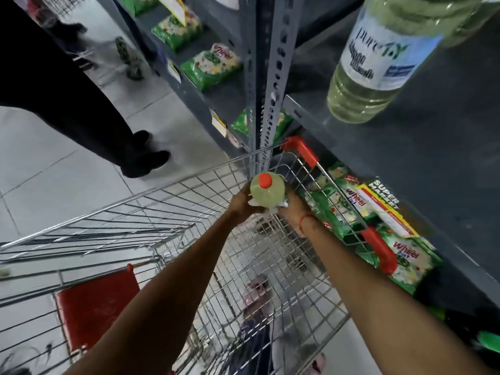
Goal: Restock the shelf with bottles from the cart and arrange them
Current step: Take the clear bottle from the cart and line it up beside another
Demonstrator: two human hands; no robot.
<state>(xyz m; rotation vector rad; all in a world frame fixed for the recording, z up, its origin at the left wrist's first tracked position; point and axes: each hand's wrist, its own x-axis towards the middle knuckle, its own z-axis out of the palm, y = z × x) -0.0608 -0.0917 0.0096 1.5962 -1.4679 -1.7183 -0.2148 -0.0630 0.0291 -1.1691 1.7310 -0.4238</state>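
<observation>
Head view: both hands clasp one oil bottle upright over the cart.
Left hand and right hand flank it, cap toward camera; shelf lies up-right, nearer the right hand.

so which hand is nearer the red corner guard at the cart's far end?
Right. The right hand grips the bottle just below that corner guard; the left hand holds the bottle's other side, farther away.

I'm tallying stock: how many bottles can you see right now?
2. One red-capped bottle is held between left hand and right hand over the cart; one stands on the shelf at upper right. Others may be out of view.
</observation>
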